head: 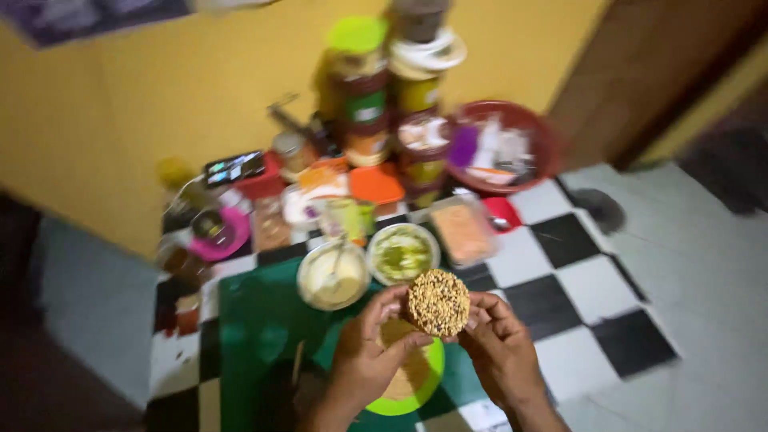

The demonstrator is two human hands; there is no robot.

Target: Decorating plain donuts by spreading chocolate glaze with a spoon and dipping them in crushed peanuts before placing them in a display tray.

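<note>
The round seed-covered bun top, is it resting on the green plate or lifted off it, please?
Lifted: both hands, left and right, hold the seed-covered bun top above the green plate.

The seeded bun top [438, 302] looks rough and grainy; the green plate [428, 390] and orange lid [376, 185] are smooth plastic; the checked counter [572, 276] is glossy.

A floor of black and white square tiles [560, 276] carries it all; a dark green flat mat [256, 328] lies on it; two round white bowls [332, 276], a red plastic basin [544, 136] and tall jars [364, 104] sit there too.
</note>
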